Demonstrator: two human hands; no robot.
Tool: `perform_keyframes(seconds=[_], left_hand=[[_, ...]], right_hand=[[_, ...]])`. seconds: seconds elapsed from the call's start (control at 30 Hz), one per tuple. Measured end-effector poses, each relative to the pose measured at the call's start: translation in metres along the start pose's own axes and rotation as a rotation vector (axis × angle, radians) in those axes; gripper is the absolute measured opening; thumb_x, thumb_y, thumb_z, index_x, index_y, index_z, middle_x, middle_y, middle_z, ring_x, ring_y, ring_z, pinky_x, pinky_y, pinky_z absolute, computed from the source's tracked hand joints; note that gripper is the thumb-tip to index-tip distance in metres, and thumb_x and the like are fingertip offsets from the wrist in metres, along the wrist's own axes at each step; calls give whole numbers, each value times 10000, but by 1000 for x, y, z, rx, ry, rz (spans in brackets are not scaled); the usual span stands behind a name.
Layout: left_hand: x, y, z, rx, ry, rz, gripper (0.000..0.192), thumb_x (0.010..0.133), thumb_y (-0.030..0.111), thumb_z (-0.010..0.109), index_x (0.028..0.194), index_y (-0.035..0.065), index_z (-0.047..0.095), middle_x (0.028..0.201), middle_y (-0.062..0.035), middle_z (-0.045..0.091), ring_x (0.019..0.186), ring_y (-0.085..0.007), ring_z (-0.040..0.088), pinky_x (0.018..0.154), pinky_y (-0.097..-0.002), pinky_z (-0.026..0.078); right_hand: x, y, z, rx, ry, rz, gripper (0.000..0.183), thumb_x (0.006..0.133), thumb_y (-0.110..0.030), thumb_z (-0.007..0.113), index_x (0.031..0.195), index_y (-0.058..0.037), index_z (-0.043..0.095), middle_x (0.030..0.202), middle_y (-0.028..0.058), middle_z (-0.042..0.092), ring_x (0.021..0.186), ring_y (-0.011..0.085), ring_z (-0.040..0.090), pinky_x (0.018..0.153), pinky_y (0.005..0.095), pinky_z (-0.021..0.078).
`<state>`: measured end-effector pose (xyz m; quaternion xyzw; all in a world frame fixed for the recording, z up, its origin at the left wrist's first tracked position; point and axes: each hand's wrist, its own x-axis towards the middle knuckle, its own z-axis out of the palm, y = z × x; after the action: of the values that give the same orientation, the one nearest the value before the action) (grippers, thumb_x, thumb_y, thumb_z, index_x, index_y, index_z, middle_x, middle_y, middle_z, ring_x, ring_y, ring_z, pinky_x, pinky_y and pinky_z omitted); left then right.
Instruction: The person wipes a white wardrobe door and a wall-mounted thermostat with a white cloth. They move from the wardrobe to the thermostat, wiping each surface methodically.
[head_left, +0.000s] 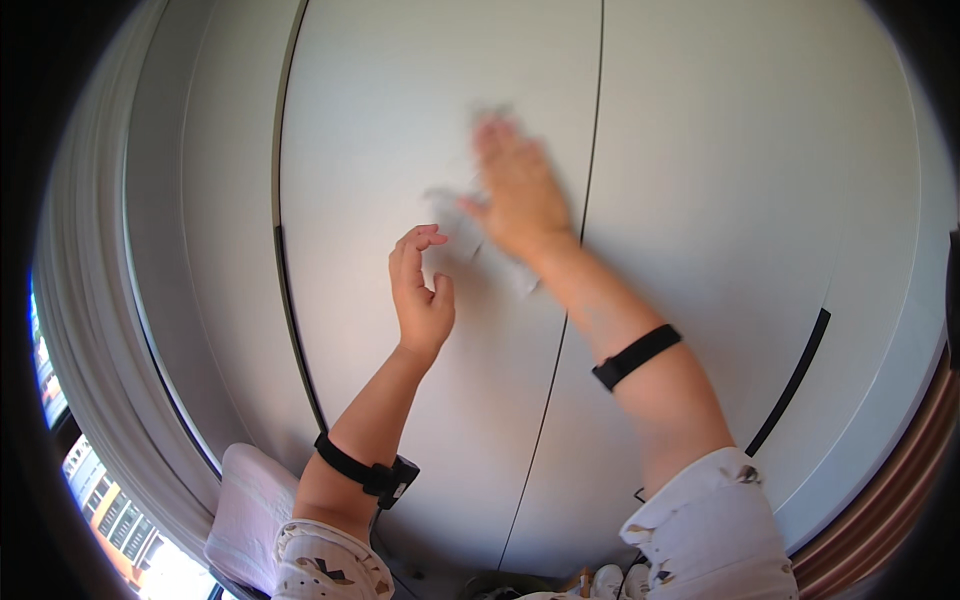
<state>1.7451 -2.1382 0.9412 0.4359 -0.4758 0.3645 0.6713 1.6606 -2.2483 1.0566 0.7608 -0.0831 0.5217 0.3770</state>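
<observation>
Before me stand pale wardrobe doors (360, 112) with thin dark seams. My right hand (521, 184), blurred by motion, lies flat over the middle door, its fingers extended upward. Around and below it shows a thin, whitish, partly see-through piece (529, 285), mostly covered by the hand; its kind cannot be told. My left hand (421, 289) is lower and to the left, fingers curled and apart, holding nothing. Whether it touches the door cannot be told. Each forearm wears a black strap (637, 356), and the left one carries a small black box (397, 481).
A light curtain (97, 337) and a window are at the left. A pinkish padded item (251, 510) stands low at the left. White shoes (607, 581) are at the bottom. A brown curtain-like fabric (885, 495) hangs at the right. Black handle strips (791, 382) run along the doors.
</observation>
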Motion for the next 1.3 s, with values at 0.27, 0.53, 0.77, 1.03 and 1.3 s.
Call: perform_keyframes(seconds=[0.27, 0.53, 0.77, 1.03, 1.3], left_hand=[[22, -44, -85, 220, -5, -28, 450, 718, -99, 452, 1120, 80, 547, 1221, -89, 541, 1155, -302, 451, 975, -393, 395], [13, -93, -137, 553, 4, -10, 478, 709, -66, 515, 1159, 92, 524, 1263, -139, 495, 1166, -360, 417, 965, -447, 373], [3, -126, -173, 602, 60, -88, 646, 714, -34, 584, 1331, -1, 395, 1394, -231, 349, 1268, -435, 323, 1043, -512, 319], [-15, -167, -212, 688, 0, -242, 750, 731, -4, 623, 1414, -5, 315, 1445, -259, 265, 1317, -462, 268, 1066, -548, 289], [-49, -173, -231, 685, -38, -306, 749, 717, -12, 619, 1405, -9, 322, 1435, -257, 281, 1306, -467, 276, 1070, -557, 286]], right_hand=[[2, 15, 12, 42, 108, 83, 674, 976, -373, 446, 1512, -23, 235, 1596, 141, 195, 1487, 288, 136, 1199, 464, 115], [146, -32, 30, 54, 235, 64, 877, 894, -560, 530, 1483, 37, 271, 1572, 192, 236, 1474, 315, 171, 1194, 460, 142], [34, -202, 76, 29, -341, -643, 592, 984, -341, 402, 1495, -56, 311, 1585, 92, 255, 1471, 216, 204, 1197, 394, 151], [223, -16, 47, -238, 289, 343, 612, 994, -390, 387, 1469, -9, 332, 1571, 156, 259, 1475, 309, 162, 1172, 471, 174], [203, -218, 109, -103, -9, -313, 597, 997, -335, 347, 1484, 8, 307, 1577, 142, 260, 1473, 277, 197, 1195, 438, 145]])
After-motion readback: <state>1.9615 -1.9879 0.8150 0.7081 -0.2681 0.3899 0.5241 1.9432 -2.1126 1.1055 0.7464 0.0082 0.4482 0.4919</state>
